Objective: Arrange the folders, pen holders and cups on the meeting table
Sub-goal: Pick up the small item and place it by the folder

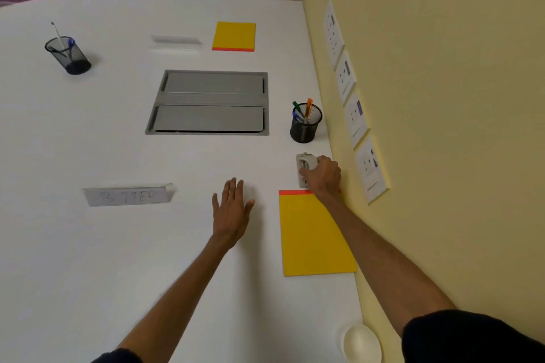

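Placement well along: lower folder (312,239), upper folder (234,36), left pen holder (68,55) and right pen holder (305,124) look set. Right hand (323,175) has its fingers clamped on the white cup (305,163); left hand (233,206) lies flat, fingers apart. The second cup (361,343), bottom right, probably still waits.

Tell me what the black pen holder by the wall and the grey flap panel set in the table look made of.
Black cylindrical pen holder by the wall: likely metal wire mesh, matt black; the pens show through its side. Grey rectangular flap panel: seemingly brushed aluminium, from its dull even sheen, though painted plastic is possible.
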A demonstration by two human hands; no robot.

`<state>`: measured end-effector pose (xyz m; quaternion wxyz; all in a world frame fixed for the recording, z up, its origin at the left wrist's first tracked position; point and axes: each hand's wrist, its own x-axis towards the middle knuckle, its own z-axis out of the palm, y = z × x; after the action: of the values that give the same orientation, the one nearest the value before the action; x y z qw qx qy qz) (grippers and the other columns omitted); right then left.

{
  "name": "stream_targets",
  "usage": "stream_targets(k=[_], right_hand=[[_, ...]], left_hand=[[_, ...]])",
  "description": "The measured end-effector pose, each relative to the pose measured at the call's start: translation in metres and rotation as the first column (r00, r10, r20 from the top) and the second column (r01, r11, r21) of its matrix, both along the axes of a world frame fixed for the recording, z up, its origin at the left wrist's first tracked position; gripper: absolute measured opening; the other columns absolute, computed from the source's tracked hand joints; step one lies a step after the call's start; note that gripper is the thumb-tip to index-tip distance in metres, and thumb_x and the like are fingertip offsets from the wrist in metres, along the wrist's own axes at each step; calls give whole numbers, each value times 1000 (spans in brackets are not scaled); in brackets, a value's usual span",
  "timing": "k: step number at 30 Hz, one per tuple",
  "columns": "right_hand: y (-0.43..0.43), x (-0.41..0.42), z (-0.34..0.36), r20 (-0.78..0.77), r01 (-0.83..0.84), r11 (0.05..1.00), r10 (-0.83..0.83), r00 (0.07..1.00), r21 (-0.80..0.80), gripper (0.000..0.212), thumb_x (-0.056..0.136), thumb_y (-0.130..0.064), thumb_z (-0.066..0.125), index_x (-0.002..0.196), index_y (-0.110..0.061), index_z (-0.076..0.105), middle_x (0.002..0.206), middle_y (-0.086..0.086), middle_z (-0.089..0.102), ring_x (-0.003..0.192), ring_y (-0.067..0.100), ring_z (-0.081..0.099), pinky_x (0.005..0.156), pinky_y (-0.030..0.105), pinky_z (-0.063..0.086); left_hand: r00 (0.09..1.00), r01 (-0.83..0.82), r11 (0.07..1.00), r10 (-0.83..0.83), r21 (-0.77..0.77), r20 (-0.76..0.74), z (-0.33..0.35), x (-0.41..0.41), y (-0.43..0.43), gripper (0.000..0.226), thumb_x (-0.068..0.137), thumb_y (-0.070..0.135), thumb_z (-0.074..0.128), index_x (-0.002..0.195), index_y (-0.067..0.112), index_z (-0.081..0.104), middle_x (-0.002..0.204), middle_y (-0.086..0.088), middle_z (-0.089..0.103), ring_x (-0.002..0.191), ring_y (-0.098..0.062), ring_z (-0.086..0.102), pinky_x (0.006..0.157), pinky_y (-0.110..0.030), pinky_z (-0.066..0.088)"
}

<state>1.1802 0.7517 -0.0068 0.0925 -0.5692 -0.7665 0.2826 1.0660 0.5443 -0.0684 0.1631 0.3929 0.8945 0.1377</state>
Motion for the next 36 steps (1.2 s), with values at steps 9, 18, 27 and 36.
stream_targets(k=[9,18,27,36], right_hand=[[40,-22,-40,56,64,998,-65,996,26,51,79,-36,79,115,-3,64,113,14,70,100,27,67,76,30,50],[45,-27,-57,95,65,996,-72,993,66,51,85,-40,73,117,-2,61,114,15,69,99,28,67,74,29,47],[32,-27,-61,104,59,994,-68,992,90,59,89,-50,64,125,-5,53,117,13,66,101,27,66,80,33,52],[6,-27,-47,104,72,992,-84,991,107,67,90,-47,63,138,-5,43,138,14,50,126,30,50,99,48,47]], left_hand=[[998,52,997,-53,-61,-24,-38,-26,15,75,100,57,21,156,12,-1,165,-6,-4,152,-19,-7,123,-51,3],[996,77,996,-79,-51,-38,-59,-32,14,83,97,65,18,155,11,-8,164,-7,-8,151,-19,-14,123,-46,-8],[997,69,996,-71,-59,-36,-59,-29,10,80,98,62,17,154,13,-11,164,-5,-12,150,-18,-17,123,-46,-9],[998,24,1000,-25,8,63,-23,-26,6,75,100,56,24,156,12,0,164,-12,-7,151,-23,-14,124,-44,-3]])
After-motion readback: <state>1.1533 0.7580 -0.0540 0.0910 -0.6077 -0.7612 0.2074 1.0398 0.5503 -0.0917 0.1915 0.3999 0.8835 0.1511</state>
